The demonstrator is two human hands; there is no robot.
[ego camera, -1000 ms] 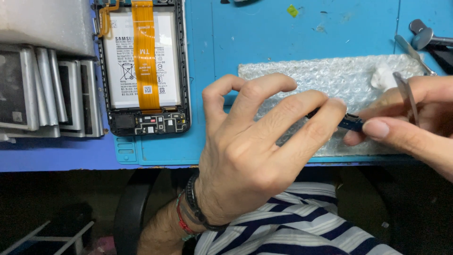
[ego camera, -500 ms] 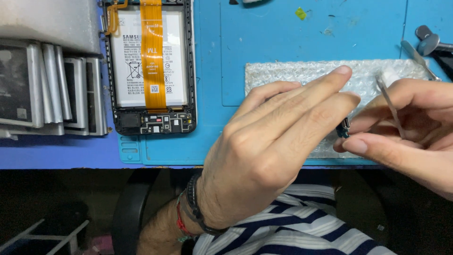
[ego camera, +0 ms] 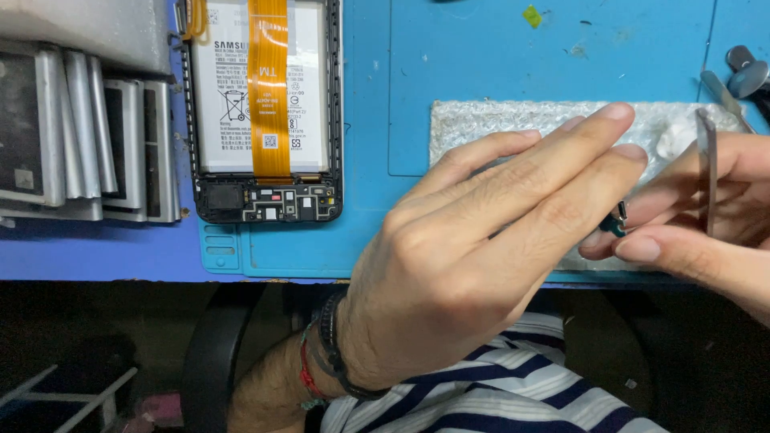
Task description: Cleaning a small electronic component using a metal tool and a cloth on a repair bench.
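Grip: a small dark circuit part with a metal connector shell at its end [ego camera: 618, 220] is pinched between the fingertips of the right hand [ego camera: 698, 216] and the fingertips of the left hand [ego camera: 473, 265], held in the air just above the sheet of clear bubble wrap [ego camera: 513, 120] on the near right of the bench. Right hand is closed on the part with thumb below and fingers above; it also carries a thin flat metal pry blade [ego camera: 707, 164], standing roughly upright between its fingers. Left hand lies palm down, fingers stretched long toward the part; its thumb is hidden, so I cannot tell whether it actually clamps the part or only steadies it. Most of the part is covered by fingers, so its full shape is uncertain, possibly a charging port sub-board. Handling judgement: very light, stiff, fragile at solder joints and any ribbon tail; best held by the bare edges or the metal shell, not the contact faces. Outward: the blue silicone work mat [ego camera: 481, 56] carries the bubble wrap and, to the left, an opened phone with white battery and orange flex ribbon [ego camera: 265, 104]. Far left, a row of grey phone frames stacked on edge [ego camera: 88, 136]. Metal hand tools [ego camera: 742, 76] lie at the top right corner.
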